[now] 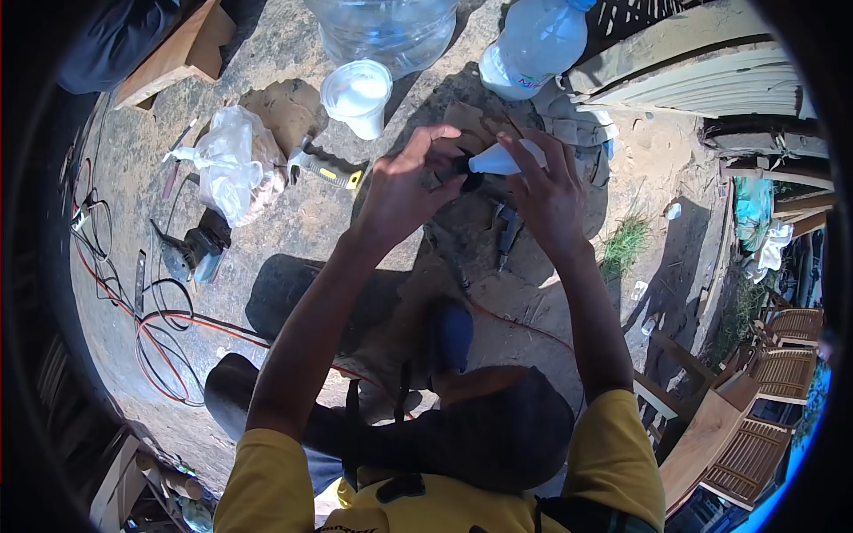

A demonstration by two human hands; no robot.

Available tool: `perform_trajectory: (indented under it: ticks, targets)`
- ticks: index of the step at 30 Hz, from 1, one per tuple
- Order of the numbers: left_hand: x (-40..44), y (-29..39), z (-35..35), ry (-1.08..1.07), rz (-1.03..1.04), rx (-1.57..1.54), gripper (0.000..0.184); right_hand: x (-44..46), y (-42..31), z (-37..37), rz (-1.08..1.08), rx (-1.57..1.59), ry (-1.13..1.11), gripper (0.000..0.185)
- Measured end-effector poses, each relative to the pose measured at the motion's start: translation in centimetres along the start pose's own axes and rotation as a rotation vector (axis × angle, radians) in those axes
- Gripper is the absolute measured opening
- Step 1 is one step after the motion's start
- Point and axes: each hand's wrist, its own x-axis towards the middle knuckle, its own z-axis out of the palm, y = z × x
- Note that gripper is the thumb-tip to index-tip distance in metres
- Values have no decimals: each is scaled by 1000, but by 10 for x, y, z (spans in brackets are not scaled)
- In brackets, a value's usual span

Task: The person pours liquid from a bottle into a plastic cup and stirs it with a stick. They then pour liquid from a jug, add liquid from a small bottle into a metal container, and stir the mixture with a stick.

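Observation:
My right hand (546,182) is closed round a small white bottle (505,160), which lies sideways with its narrower end pointing left. At that end my left hand (407,182) has its fingers curled at a small dark piece (467,169); whether it grips the piece is hard to make out. Just beyond my hands stands a white cup (357,93) with whitish contents. To the left of my left hand lies a hammer with a yellow and grey handle (329,171). Below the bottle, a dark air tool (507,235) rests on the ground.
A knotted plastic bag (233,164), a power sander (197,249) and red and black cords (147,320) lie left. Large clear bottles (538,44) stand at the top. Wooden boards (684,75) are at upper right, slatted wooden furniture (769,391) at lower right.

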Motion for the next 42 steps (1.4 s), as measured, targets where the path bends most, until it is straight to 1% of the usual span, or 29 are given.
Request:
perform_trajectory:
  ticks: [20, 42]
  targets:
    - [2, -8, 5, 29, 80, -31, 58, 5, -4, -1, -29, -67, 72, 65]
    - [0, -8, 1, 35, 59, -59, 59, 6, -6, 2, -50, -106, 91, 65]
